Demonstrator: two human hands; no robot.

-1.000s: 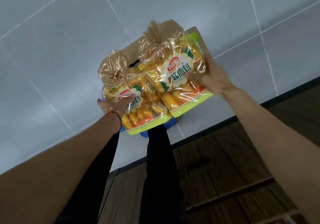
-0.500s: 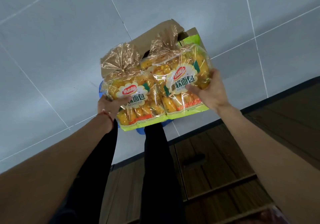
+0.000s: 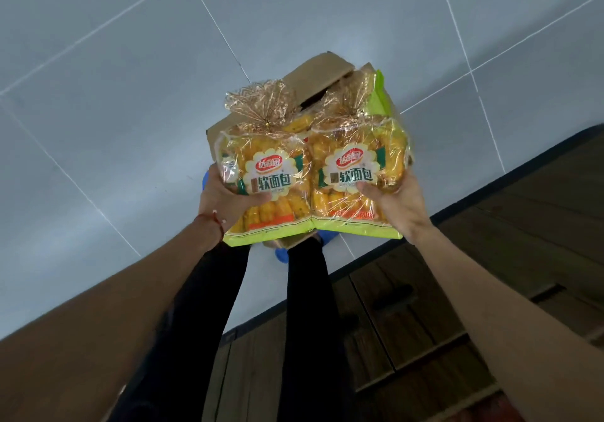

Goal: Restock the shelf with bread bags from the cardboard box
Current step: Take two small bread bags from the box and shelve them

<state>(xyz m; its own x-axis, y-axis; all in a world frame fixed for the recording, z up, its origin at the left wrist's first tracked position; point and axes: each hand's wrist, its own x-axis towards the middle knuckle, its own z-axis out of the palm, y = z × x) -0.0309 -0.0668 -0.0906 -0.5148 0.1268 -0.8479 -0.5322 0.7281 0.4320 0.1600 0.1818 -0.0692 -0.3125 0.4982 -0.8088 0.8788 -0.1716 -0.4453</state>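
The left hand [image 3: 228, 201] grips the left bag [image 3: 268, 173] at its lower left corner, with the thumb laid across the front. The right hand [image 3: 400, 207] holds the right bag [image 3: 356, 166] the same way at its lower right corner. The two bags are side by side with their edges touching, gold tops pointing away from the person. They are held up over the open box [image 3: 315, 73], which stands on the grey tiled floor [image 3: 130, 94].
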